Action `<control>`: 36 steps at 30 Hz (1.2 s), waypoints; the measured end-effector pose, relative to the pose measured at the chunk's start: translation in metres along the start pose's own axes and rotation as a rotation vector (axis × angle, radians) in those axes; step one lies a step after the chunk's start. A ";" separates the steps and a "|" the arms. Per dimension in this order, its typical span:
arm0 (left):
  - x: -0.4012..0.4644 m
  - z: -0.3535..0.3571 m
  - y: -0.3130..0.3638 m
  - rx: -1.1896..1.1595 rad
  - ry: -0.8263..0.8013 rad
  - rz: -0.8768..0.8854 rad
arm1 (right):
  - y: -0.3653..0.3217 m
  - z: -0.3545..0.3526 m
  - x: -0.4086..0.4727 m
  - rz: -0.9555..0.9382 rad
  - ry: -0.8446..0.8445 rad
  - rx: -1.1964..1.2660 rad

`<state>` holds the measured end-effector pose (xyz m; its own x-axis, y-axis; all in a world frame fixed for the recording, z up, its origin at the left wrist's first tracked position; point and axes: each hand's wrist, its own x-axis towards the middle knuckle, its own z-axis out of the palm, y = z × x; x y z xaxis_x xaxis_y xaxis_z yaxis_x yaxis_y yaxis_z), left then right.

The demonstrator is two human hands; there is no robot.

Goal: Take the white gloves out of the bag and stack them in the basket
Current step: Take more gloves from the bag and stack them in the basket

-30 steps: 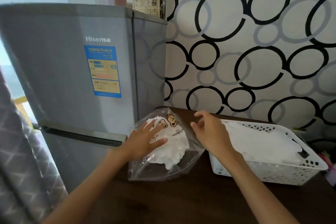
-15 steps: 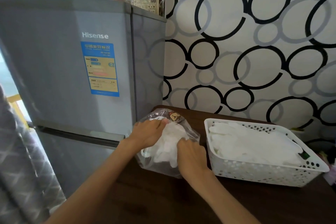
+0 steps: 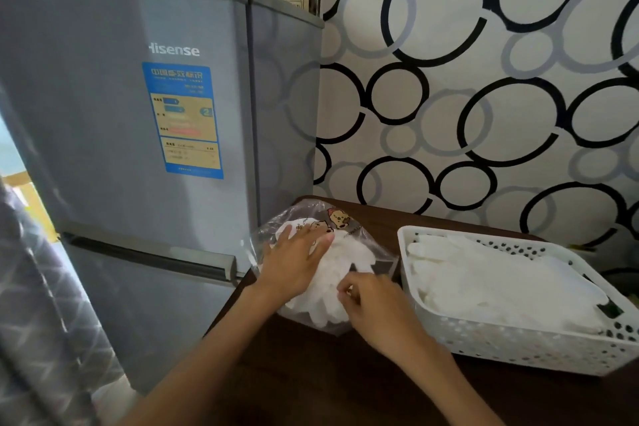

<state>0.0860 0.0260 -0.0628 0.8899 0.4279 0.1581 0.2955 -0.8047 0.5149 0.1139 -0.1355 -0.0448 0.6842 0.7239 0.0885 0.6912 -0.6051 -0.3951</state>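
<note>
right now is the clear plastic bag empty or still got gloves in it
Not empty: white gloves bunch inside the clear plastic bag.

A dark wooden table (image 3: 311, 380) stands against the patterned wall. On its far left corner lies a clear bag (image 3: 375, 254) of white gloves; just right of it sits a white perforated basket (image 3: 518, 344), also resting directly on the tabletop.
</note>
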 end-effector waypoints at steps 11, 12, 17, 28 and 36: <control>0.036 -0.010 -0.012 -0.064 -0.138 0.183 | 0.003 -0.021 0.008 0.103 0.109 0.177; 0.037 -0.015 -0.011 -0.107 -0.148 0.196 | 0.003 -0.019 0.011 0.103 0.150 0.201; 0.024 -0.061 0.002 -0.261 -0.246 0.310 | 0.001 -0.016 0.022 0.126 0.267 0.353; 0.026 -0.043 0.007 -0.033 -0.182 0.199 | 0.007 -0.053 0.015 0.211 0.040 0.260; 0.026 -0.045 0.008 -0.060 -0.152 0.268 | -0.006 -0.017 0.022 0.274 -0.001 -0.182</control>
<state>0.0962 0.0490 -0.0163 0.9764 0.1334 0.1699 0.0258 -0.8529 0.5214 0.1291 -0.1214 -0.0249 0.8505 0.5260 0.0000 0.5113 -0.8268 -0.2344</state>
